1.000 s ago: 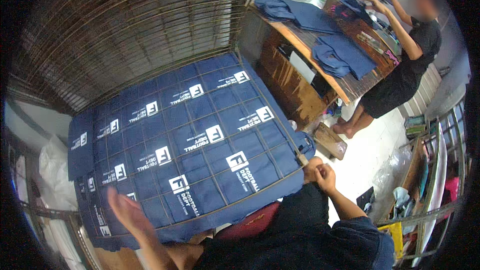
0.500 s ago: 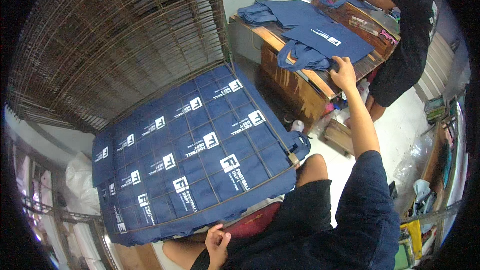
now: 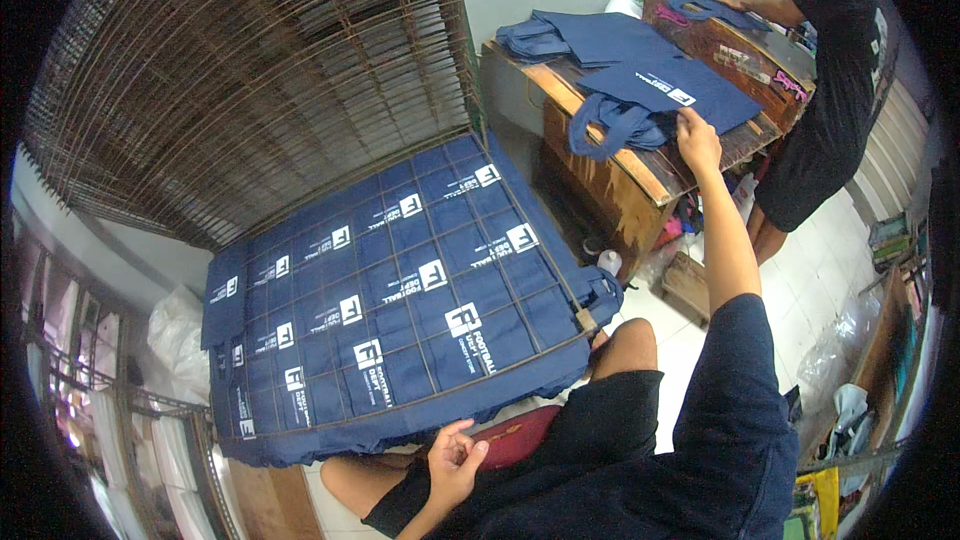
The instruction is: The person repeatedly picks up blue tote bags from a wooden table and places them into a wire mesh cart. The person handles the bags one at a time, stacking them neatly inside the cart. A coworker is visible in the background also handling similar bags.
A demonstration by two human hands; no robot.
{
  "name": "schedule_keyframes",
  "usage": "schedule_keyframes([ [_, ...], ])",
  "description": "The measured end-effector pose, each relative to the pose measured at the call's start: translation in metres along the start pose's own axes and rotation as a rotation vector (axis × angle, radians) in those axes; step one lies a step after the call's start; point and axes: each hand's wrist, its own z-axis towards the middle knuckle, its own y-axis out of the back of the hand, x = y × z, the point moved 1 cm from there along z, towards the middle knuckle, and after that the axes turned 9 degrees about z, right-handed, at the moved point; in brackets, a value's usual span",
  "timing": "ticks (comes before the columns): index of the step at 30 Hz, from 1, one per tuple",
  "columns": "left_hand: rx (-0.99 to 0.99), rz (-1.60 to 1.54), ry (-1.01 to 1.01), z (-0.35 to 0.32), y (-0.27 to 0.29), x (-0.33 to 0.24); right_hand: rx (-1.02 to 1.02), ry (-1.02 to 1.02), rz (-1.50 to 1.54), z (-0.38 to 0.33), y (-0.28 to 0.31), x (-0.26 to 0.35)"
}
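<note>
Looks like a small bag-printing workshop: wire drying racks (image 3: 250,80), printed navy tote bags (image 3: 390,290), worn wooden workbench (image 3: 620,165).

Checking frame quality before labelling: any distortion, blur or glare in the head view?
Head view: strong fisheye, black corners, the wire rack bends toward the rim. Centre is sharp: prints on the blue bags are crisp. Flat, even light, no glare. The right hand is sharp; the co-worker's face is blurred.

Navy bags (image 3: 400,300) w/ white square logos, rusty-brown wire rack (image 3: 250,70), tan wooden table (image 3: 640,175).
</note>
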Motion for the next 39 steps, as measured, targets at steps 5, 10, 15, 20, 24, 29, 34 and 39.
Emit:
schedule_keyframes([
  [5,0.011,0.059,-0.026,-0.008,-0.005,0.003,-0.248,-0.408,1.393,-0.022,0.014,-0.016],
  [10,0.118,0.183,0.063,-0.011,-0.001,0.051,-0.179,-0.471,1.281,-0.034,0.041,-0.08],
  [15,0.37,0.435,0.221,-0.013,0.004,0.113,0.145,-0.382,0.913,-0.039,0.107,0.007],
  [20,0.731,0.438,0.168,0.015,-0.018,0.125,0.465,0.092,0.666,-0.033,0.172,0.11],
  [24,0.909,0.478,0.109,0.021,-0.03,0.185,0.83,0.398,0.56,-0.061,0.144,0.231],
  [29,1.078,0.496,0.358,0.032,-0.019,0.176,1.364,0.584,-0.091,-0.165,0.089,0.381],
  [34,0.992,0.62,-0.119,0.035,-0.057,0.237,1.888,1.002,0.082,-0.248,0.049,0.469],
  [39,1.139,0.691,-0.043,0.037,-0.048,0.195,1.964,1.252,0.282,-0.3,0.013,0.555],
])
